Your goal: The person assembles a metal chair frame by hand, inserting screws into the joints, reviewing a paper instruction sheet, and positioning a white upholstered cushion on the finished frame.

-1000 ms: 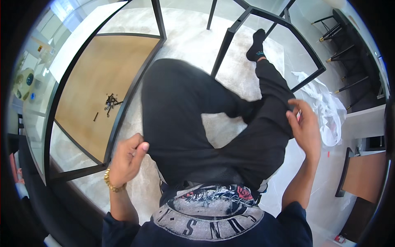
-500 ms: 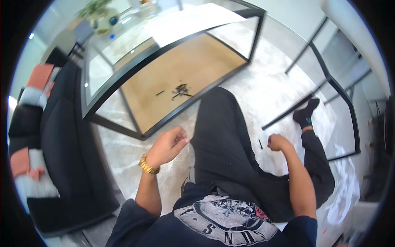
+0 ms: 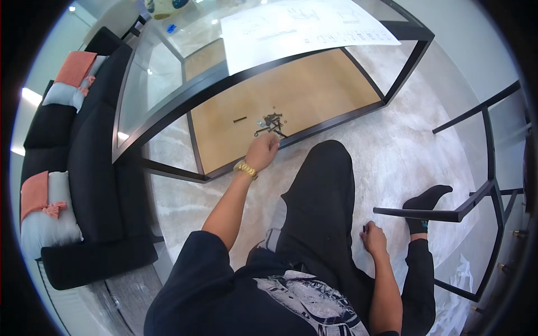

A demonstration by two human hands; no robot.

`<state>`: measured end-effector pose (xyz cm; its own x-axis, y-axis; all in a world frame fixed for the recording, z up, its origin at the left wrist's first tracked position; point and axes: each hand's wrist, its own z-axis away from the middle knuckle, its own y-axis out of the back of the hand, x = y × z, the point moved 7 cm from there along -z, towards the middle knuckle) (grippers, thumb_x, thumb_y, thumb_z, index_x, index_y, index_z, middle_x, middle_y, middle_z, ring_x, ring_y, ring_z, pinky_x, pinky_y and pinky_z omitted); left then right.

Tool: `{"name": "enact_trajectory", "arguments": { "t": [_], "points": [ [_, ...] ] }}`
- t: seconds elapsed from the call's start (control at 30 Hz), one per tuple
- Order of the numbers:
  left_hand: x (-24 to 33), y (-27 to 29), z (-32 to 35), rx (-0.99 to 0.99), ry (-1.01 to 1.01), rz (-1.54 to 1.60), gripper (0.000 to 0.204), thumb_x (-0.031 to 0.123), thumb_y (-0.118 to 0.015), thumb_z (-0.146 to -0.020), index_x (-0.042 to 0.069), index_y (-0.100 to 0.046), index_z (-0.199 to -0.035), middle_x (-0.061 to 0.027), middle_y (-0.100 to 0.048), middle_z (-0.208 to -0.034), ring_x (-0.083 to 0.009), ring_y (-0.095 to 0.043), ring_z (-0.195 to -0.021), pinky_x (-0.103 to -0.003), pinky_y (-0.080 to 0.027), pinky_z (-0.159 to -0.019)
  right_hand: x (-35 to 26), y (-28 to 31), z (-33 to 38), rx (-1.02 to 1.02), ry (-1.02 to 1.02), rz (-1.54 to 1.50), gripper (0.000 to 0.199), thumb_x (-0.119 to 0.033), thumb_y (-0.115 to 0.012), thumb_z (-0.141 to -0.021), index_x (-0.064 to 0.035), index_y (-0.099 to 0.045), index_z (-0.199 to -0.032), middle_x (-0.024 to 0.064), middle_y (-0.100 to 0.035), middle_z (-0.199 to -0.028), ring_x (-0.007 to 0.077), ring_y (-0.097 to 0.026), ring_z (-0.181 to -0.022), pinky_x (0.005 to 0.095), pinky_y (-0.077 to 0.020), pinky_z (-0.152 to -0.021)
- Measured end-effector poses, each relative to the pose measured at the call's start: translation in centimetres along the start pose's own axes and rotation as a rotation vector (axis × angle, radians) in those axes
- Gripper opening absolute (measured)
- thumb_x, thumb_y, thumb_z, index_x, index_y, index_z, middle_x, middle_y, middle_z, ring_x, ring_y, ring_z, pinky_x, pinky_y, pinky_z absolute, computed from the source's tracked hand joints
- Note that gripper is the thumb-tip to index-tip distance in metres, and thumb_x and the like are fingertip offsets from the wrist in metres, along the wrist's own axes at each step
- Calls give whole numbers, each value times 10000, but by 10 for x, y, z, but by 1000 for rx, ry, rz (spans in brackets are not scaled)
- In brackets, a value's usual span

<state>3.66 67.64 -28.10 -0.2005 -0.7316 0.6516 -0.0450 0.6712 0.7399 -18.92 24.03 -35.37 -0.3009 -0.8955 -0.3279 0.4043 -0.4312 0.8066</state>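
Observation:
My left hand (image 3: pixel 262 152), with a gold watch (image 3: pixel 245 169) on its wrist, reaches over the front edge of the wooden lower shelf (image 3: pixel 224 143). Its fingers are bunched together at the near side of a pile of dark bolts and small washers (image 3: pixel 272 121); what they pinch, if anything, is hidden. One dark bolt (image 3: pixel 240 119) lies apart, left of the pile. Low over the rug, beside my bent leg, my right hand (image 3: pixel 375 242) is closed. A short dark end of a bolt (image 3: pixel 365 228) shows at its fingertips; the rest is covered.
A black-framed glass-topped table (image 3: pixel 185 103) stands ahead, with a printed sheet (image 3: pixel 297 33) on its top. Another black metal frame (image 3: pixel 488 140) stands at the right; one bar reaches toward my right hand. A black sofa (image 3: pixel 92 151) lines the left. Clear plastic (image 3: pixel 457 291) lies lower right.
My left hand has moved forward and right to the bolt pile. My right hand has closed where the loose bolt lay on the rug. The view has shifted.

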Motion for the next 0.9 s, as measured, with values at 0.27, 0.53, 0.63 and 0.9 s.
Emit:
{"name": "enact_trajectory", "arguments": {
  "t": [0.27, 0.53, 0.63, 0.9],
  "points": [
    [-17, -23, -18, 188, 129, -147, 116, 126, -693, -878, 38, -682, -953, -139, -634, -914, -316, -665, -847, -427, -536, -787, 8, 0, 4, 17, 76, -235, 200, -97, -682, -880, -20, -657, -1063, 237, -726, -981, 439, -687, -954, 501, -539, -832],
    [-8, -30, -31, 145, -104, -182, 173, 89, -622, -894, 58, -725, -1029, -141, -720, -1045, -368, -667, -973, -439, -524, -881, 13, 12, 10, -116, -27, -904, 198, -105, -600, -987, -10, -643, -1155, 127, -697, -874, 180, -622, -690, 288, -465, -615],
    [-16, -36, -22, 76, -143, -230, 180, 56, -595, -898, 46, -725, -1022, -138, -718, -1015, -358, -669, -951, -435, -525, -861, -27, 28, 30, -333, -259, -1535, 233, -113, -516, -1049, -2, -603, -1234, 94, -664, -943, 86, -473, -636, 211, -353, -534],
    [3, -34, -38, 5, -195, -302, 163, 31, -608, -899, 39, -709, -1026, -150, -701, -987, -365, -666, -910, -432, -529, -811, -59, 58, 57, -457, -127, -1779, 415, -44, -555, -1005, 28, -504, -1410, 135, -675, -1035, 95, -542, -745, 173, -412, -605]
  ]
}}
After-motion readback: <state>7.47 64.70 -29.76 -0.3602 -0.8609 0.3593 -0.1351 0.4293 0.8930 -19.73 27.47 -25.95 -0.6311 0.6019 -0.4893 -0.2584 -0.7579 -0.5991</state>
